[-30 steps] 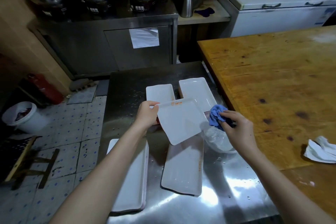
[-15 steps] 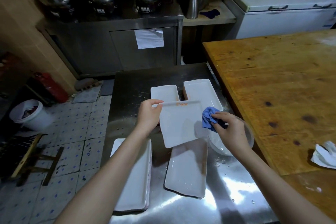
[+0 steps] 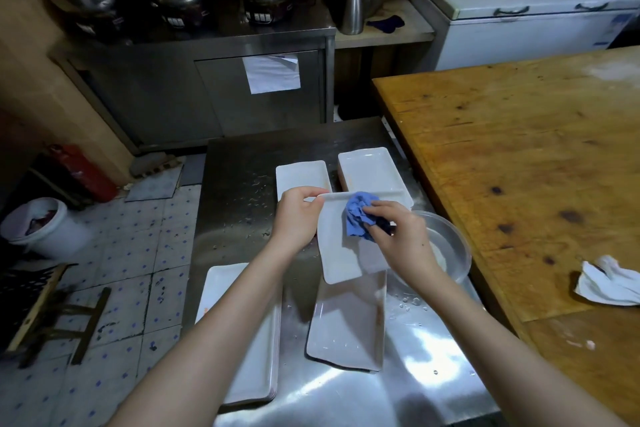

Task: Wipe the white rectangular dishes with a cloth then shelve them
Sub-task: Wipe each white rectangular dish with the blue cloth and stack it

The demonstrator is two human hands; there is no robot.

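Currently: left hand (image 3: 298, 218) fingers curled on the far-left rim of the white dish (image 3: 337, 253), held tilted above the steel tabletop (image 3: 239, 166). Right hand (image 3: 398, 236) fingers bunch the blue cloth (image 3: 358, 217), pressed on the dish's inner face. Paper (image 3: 272, 74) on cabinet door (image 3: 221, 97): text unreadable.

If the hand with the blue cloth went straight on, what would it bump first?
Sliding its cloth across the held dish, the right hand would probably meet the left hand gripping the far corner.
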